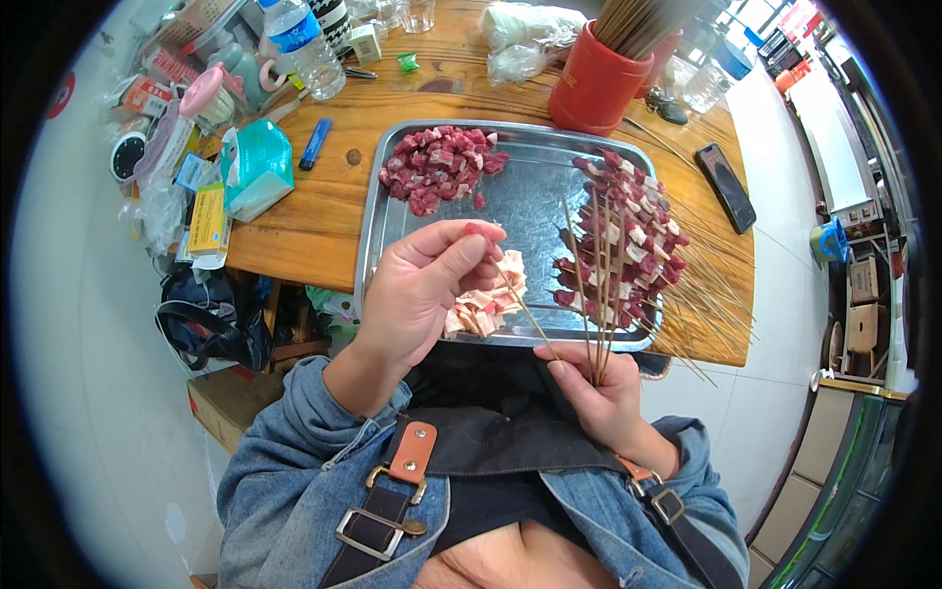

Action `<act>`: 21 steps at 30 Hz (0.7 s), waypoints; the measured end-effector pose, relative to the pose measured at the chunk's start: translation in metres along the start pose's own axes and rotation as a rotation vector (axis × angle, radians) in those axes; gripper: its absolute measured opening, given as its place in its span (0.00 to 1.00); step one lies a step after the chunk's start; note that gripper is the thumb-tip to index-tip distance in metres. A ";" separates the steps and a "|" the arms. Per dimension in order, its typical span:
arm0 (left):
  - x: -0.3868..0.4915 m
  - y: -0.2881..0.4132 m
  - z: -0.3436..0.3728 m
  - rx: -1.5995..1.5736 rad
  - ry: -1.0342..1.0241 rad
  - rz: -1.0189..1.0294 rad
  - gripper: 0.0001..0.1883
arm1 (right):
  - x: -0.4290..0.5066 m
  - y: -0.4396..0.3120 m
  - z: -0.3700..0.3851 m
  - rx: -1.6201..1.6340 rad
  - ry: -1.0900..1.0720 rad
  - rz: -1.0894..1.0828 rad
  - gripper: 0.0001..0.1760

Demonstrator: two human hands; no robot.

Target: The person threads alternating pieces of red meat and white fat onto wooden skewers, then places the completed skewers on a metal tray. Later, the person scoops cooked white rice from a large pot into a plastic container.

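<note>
My left hand point(434, 287) pinches a small piece of red meat point(477, 230) at the upper end of a thin wooden skewer point(526, 309). The skewer's lower end lies between the thumb and finger of my right hand point(600, 390), which also holds several upright skewers point(605, 294). Beyond my hands is a metal tray point(526, 188). Cubes of red meat point(441, 166) are heaped at its far left, and pale fatty pieces point(486, 302) lie at its near edge, partly behind my left hand. Loaded skewers of red and pale meat point(633, 235) are piled at the right, their sticks over the rim.
Behind the tray stands a red container point(600, 81) full of skewers. A phone point(725, 188) lies on the wooden table point(316, 235) at the right. At the left are a blue lighter point(316, 144), a teal tissue pack point(257, 169), a water bottle point(305, 51) and clutter.
</note>
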State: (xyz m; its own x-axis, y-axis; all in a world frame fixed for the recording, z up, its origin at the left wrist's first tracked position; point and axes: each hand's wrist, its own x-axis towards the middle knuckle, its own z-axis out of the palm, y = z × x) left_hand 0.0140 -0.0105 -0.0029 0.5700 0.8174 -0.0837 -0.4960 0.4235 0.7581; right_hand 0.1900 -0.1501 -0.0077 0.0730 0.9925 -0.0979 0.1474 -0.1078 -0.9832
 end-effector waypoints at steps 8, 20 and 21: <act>0.006 0.004 -0.002 -0.019 0.010 0.016 0.13 | 0.000 0.000 0.000 0.048 -0.007 0.018 0.10; -0.002 -0.013 0.011 -0.132 0.000 -0.083 0.12 | 0.002 0.003 0.003 0.116 -0.010 0.050 0.11; -0.003 -0.015 0.013 -0.081 0.011 -0.070 0.12 | 0.002 0.002 0.003 0.119 -0.009 0.052 0.11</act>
State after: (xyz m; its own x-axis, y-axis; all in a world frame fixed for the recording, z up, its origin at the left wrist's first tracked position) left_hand 0.0284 -0.0240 -0.0058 0.5980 0.7889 -0.1418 -0.5072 0.5094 0.6952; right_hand 0.1875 -0.1479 -0.0107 0.0682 0.9863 -0.1505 0.0251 -0.1525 -0.9880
